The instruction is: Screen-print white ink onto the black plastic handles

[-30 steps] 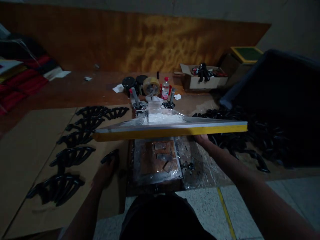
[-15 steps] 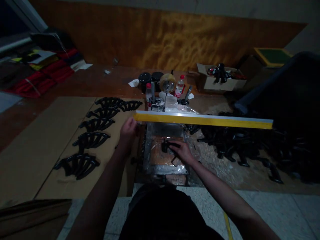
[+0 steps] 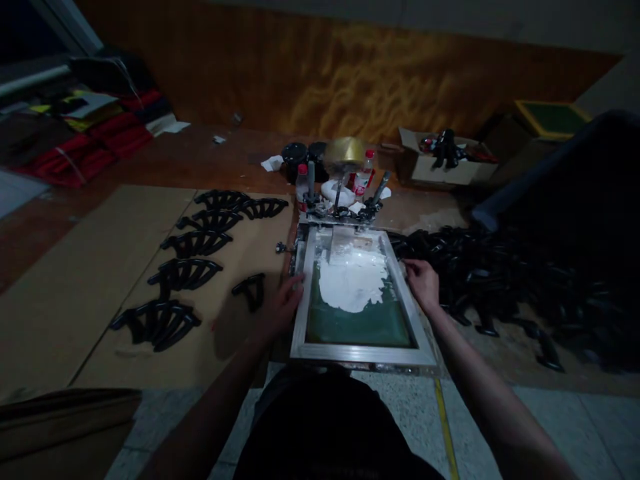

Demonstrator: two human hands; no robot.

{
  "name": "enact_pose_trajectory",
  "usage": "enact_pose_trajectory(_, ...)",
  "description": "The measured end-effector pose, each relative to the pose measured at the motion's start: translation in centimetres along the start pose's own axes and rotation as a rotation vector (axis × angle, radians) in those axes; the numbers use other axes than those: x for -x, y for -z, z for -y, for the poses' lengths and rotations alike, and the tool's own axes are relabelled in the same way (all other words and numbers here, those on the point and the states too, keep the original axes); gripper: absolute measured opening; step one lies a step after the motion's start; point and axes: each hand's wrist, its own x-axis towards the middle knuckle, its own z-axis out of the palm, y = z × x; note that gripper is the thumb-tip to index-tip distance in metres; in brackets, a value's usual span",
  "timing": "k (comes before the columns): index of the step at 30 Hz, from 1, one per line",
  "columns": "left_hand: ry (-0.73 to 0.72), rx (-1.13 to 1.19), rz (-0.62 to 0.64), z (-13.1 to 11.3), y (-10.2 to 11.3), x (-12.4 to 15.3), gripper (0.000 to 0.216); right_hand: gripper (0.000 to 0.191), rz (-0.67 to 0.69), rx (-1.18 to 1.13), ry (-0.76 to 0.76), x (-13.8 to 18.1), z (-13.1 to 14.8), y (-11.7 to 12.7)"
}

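Observation:
A screen printing frame (image 3: 363, 353) with metal rails and green mesh lies flat in front of me. White ink (image 3: 350, 287) covers the mesh's middle, and a pale squeegee-like block (image 3: 345, 245) rests at its far end. My left hand (image 3: 284, 303) is closed at the left rail, fingertips against it. At the right rail, my right hand (image 3: 424, 285) has its fingers curled in, tips touching the edge. Whatever lies beneath the frame is hidden. Beside my left hand, a few black curved handle-like pieces (image 3: 253, 291) lie on cardboard (image 3: 240, 360).
Fanned rows of black pieces (image 3: 157, 323) lie on the left cardboard, and a loose heap (image 3: 470, 267) on the right. Clamps (image 3: 343, 213) hold the frame's far end. Behind stand bottles (image 3: 301, 183), black jars (image 3: 295, 160), a tape roll (image 3: 345, 152) and an open box (image 3: 447, 167).
The raised frame has come down flat, my left hand lowering with it. My right hand has left the black piece on the plate for the right rail; that piece is now hidden.

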Motion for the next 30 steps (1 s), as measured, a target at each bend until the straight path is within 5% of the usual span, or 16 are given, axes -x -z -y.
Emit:
enact_pose_trajectory(4,0.119,-0.069,0.055,4.7,-2.3,-0.6,0.064,0.060,-0.154,0.019,0.232,-3.6,4.4,-0.3)
enact_pose_trajectory(6,0.099,-0.098,0.038,5.9,-2.9,-1.1,0.061,0.061,-0.031,0.111,0.359,-4.5,7.9,-1.2)
enact_pose_trajectory(10,0.078,-0.135,0.055,6.5,-3.0,-1.4,0.057,0.027,0.333,0.240,0.382,-3.4,11.6,-2.4)
enact_pose_trajectory(18,0.077,-0.117,0.055,6.3,-3.1,-1.2,0.056,0.024,0.645,0.169,0.786,1.1,9.0,-0.5)
enact_pose_trajectory(24,0.093,-0.047,0.049,5.1,-2.7,-0.9,0.055,0.025,0.386,0.156,0.685,2.2,8.8,-2.0)
enact_pose_trajectory(30,0.093,-0.016,0.035,4.7,-2.5,-0.8,0.058,0.028,0.427,0.052,0.707,2.9,8.3,-2.4)
